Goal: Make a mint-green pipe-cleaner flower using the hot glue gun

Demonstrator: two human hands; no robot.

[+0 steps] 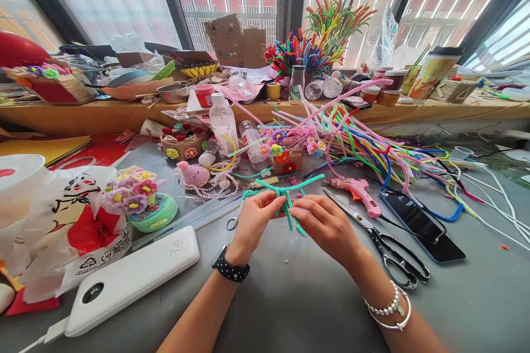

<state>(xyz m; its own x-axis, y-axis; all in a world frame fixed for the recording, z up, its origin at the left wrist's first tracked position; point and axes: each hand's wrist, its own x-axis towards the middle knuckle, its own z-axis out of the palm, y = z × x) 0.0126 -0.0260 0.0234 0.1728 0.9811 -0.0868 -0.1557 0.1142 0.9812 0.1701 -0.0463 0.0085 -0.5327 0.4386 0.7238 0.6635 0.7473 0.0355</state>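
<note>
Green pipe cleaners [285,208], twisted together with several loose ends sticking out, are held above the grey table between both hands. My left hand [255,219] pinches the twisted part from the left, its wrist wearing a black dotted watch strap. From the right, the fingers of my right hand [327,223] close on the strands at the lower end. One long green end points up and to the right. To the right of my hands lie large black-handled scissors [385,242] and a pink glue gun [358,193].
A white power bank [132,281] and a plastic bag [78,220] lie at left, beside a fuzzy flower pot [153,209]. Clear glue sticks [194,215] lie behind my left hand. Many coloured pipe cleaners [372,143] and a black phone [422,226] are at right. Bottles [223,124] stand behind.
</note>
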